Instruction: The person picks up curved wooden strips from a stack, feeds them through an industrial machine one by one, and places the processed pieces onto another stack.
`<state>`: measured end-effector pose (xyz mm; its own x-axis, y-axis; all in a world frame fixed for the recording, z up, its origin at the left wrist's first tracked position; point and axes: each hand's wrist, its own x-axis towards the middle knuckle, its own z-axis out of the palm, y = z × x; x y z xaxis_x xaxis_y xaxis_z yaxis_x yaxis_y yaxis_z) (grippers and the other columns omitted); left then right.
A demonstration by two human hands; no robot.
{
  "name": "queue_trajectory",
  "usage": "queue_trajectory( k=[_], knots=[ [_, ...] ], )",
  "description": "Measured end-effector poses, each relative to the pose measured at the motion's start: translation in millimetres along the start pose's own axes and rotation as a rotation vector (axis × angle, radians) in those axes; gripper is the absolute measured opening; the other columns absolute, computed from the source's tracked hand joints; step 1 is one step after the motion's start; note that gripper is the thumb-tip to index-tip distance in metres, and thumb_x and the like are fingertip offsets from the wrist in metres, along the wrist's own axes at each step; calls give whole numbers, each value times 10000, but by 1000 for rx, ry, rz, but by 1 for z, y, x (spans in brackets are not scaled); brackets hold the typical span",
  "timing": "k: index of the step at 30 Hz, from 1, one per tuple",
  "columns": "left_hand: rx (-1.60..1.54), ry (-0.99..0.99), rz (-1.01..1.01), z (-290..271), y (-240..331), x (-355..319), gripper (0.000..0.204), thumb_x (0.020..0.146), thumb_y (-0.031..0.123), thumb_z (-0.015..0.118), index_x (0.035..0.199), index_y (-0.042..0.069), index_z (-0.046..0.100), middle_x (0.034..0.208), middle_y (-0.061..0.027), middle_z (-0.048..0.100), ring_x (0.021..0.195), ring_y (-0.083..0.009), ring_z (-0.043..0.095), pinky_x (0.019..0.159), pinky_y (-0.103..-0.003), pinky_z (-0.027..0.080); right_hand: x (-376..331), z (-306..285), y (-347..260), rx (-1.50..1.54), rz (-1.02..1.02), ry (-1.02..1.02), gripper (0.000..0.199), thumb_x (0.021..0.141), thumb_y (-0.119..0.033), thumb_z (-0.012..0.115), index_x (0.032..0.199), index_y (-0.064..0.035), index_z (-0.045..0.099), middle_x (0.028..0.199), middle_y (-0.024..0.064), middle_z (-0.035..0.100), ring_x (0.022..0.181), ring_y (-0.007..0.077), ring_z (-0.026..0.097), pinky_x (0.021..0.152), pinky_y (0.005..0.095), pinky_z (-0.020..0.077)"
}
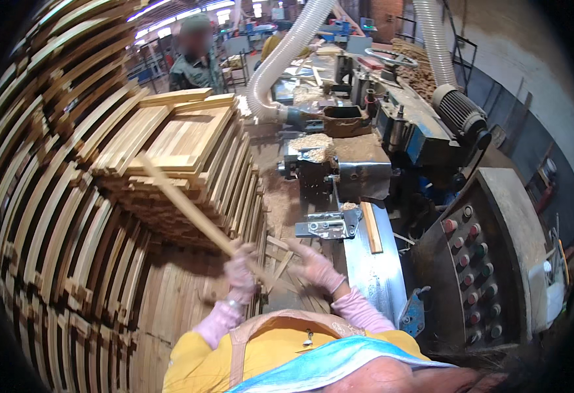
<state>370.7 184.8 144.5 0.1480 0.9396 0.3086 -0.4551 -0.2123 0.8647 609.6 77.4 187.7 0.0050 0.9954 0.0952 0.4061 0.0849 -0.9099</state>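
Observation:
My left hand [240, 267], in a pale glove, grips a long thin wooden slat [185, 204] that slants up and left over a pile of stacked slats [189, 157]. Its lower end reaches toward my right hand [316, 267], also gloved, which is close to or touching that end; the contact is blurred. Another short slat [371, 227] lies on the metal feed table [379, 275] of a woodworking machine just right of my hands.
Tall walls of stacked slats [57, 216] curve along the left. A control panel with coloured buttons [477, 268] stands at right. Ribbed dust hoses [280, 59] rise over the machine. Sawdust [313, 141] sits on the machine. Another person [195, 62] stands at the back.

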Motion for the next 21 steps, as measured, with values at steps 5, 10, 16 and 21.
queue_trajectory(
  k=[5,10,16,21],
  knots=[
    [281,-512,-438,120,22,25,843,942,392,667,1545,-65,294,1379,-265,592,1223,-368,633,1136,-467,475,-58,23,3,235,166,236,800,923,-149,758,1602,-13,358,1582,175,474,1470,252,436,1212,350,344],
    [1398,-1025,91,220,141,182,765,936,398,650,1559,28,403,1396,-223,630,1203,-328,672,1016,-429,558,-193,11,68,-441,466,779,656,876,-351,796,1431,-99,554,1247,223,679,1123,408,661,950,453,546],
    [1879,-690,544,241,200,388,432,851,216,719,1266,126,640,1202,-159,725,1153,-319,702,948,-461,559,-281,43,7,-704,1199,683,531,808,-396,771,1240,-118,636,1086,183,700,981,413,669,812,552,538],
    [2326,-373,330,151,207,525,633,884,191,672,1489,183,486,1366,-137,611,1317,-334,585,1056,-513,502,-260,56,31,-1205,804,1005,418,811,-323,733,1153,-92,666,979,142,669,925,386,614,748,523,487]
  ],
)
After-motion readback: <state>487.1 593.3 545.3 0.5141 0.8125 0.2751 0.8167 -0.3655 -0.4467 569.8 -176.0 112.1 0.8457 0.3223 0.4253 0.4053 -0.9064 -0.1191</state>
